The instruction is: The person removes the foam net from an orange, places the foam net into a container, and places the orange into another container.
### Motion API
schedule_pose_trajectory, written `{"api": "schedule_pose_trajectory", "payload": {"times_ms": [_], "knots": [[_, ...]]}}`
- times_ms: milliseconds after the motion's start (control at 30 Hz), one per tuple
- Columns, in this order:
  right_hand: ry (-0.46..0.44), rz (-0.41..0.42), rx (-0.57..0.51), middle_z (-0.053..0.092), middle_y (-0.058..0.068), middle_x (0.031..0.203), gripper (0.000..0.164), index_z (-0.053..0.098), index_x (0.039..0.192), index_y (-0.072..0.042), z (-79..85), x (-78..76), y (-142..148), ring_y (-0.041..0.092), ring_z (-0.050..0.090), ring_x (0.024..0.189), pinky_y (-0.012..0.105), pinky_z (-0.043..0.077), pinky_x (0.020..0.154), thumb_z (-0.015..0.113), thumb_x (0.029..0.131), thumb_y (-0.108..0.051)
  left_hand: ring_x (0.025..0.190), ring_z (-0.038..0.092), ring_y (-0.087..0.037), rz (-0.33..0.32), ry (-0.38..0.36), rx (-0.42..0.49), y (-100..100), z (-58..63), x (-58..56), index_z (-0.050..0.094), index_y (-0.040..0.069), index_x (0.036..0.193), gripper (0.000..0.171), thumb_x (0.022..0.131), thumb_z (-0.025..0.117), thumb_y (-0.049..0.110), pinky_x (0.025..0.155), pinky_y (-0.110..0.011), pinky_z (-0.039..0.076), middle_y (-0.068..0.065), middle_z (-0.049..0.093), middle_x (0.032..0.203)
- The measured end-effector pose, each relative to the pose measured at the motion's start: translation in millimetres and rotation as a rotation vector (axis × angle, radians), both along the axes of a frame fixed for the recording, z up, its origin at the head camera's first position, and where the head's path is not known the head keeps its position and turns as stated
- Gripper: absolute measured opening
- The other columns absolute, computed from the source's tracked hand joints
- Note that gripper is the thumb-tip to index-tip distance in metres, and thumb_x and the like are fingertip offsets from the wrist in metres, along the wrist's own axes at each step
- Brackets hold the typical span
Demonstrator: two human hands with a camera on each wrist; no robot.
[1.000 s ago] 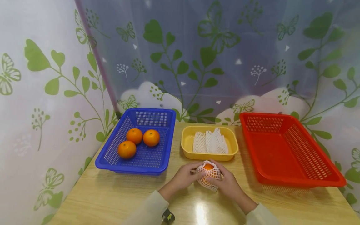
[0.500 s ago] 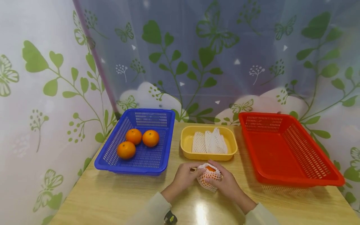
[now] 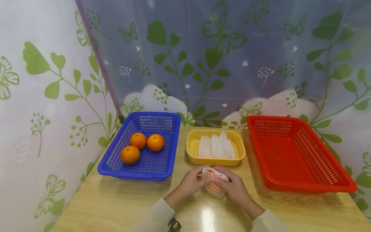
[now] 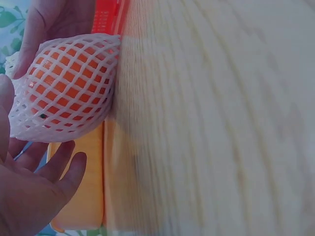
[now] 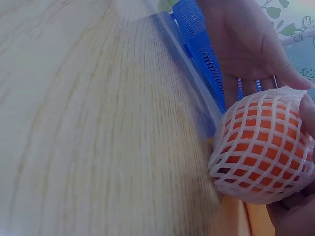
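Note:
An orange in a white foam net sleeve [image 3: 215, 184] is between my two hands, low over the table's front middle in the head view. My left hand [image 3: 189, 183] holds its left side, thumb on the near face and fingers behind. From the other side my right hand [image 3: 236, 188] grips it, the thumb toward me. In the left wrist view the netting [image 4: 71, 86] stretches over the fruit, its gathered end pointing right. The right wrist view shows the sleeve [image 5: 263, 147] wrapped round the orange, with the right fingers partly hidden behind it.
A blue basket [image 3: 171, 161] with three oranges [image 3: 155, 142] stands at the left. Behind the hands is a yellow tray [image 3: 215, 161] with several foam nets [image 3: 223, 146]. A red basket [image 3: 278, 161] stands at the right. A patterned curtain [image 3: 185, 58] hangs behind the wooden table [image 3: 130, 206].
The net's upper edge has come further over the top of the orange, so less bare peel shows. Both hands have shifted only slightly around it.

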State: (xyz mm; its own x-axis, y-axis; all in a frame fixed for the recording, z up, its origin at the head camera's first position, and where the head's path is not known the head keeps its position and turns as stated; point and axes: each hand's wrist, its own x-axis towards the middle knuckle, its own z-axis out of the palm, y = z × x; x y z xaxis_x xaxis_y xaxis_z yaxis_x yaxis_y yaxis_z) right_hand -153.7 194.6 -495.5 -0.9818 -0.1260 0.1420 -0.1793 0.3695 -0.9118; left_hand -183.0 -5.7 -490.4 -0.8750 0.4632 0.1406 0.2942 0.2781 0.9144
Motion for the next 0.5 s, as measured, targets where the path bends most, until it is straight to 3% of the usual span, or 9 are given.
{"api": "schedule_pose_trajectory", "payload": {"times_ms": [200, 400, 500], "knots": [[0.039, -0.017, -0.088, 0.058, 0.007, 0.135, 0.037, 0.068, 0.123, -0.009, 2.9, 0.3, -1.2, 0.024, 0.050, 0.128, 0.016, 0.041, 0.096, 0.071, 0.089, -0.023, 0.117, 0.058, -0.029, -0.024, -0.018, 0.049, -0.8, -2.8, 0.8, 0.053, -0.001, 0.135, 0.050, 0.093, 0.067, 0.021, 0.092, -0.030, 0.052, -0.015, 0.059, 0.130], [0.098, -0.060, -0.114, 0.063, 0.015, 0.125, 0.031, 0.068, 0.117, 0.003, 21.8, 8.4, -9.6, 0.029, 0.056, 0.120, 0.012, 0.046, 0.087, 0.070, 0.089, -0.009, 0.117, 0.058, -0.025, -0.033, -0.045, 0.048, -0.4, -2.6, 0.9, 0.055, 0.003, 0.134, 0.047, 0.092, 0.068, 0.020, 0.092, -0.029, 0.052, -0.010, 0.062, 0.128], [0.118, -0.108, -0.135, 0.064, 0.020, 0.120, 0.030, 0.067, 0.115, 0.007, 21.3, 8.2, -12.2, 0.018, 0.065, 0.103, 0.012, 0.050, 0.078, 0.071, 0.087, -0.003, 0.118, 0.058, -0.024, -0.030, -0.036, 0.032, -0.8, -3.8, 0.6, 0.057, 0.006, 0.132, 0.045, 0.092, 0.069, 0.022, 0.093, -0.030, 0.051, -0.008, 0.063, 0.126]]}}
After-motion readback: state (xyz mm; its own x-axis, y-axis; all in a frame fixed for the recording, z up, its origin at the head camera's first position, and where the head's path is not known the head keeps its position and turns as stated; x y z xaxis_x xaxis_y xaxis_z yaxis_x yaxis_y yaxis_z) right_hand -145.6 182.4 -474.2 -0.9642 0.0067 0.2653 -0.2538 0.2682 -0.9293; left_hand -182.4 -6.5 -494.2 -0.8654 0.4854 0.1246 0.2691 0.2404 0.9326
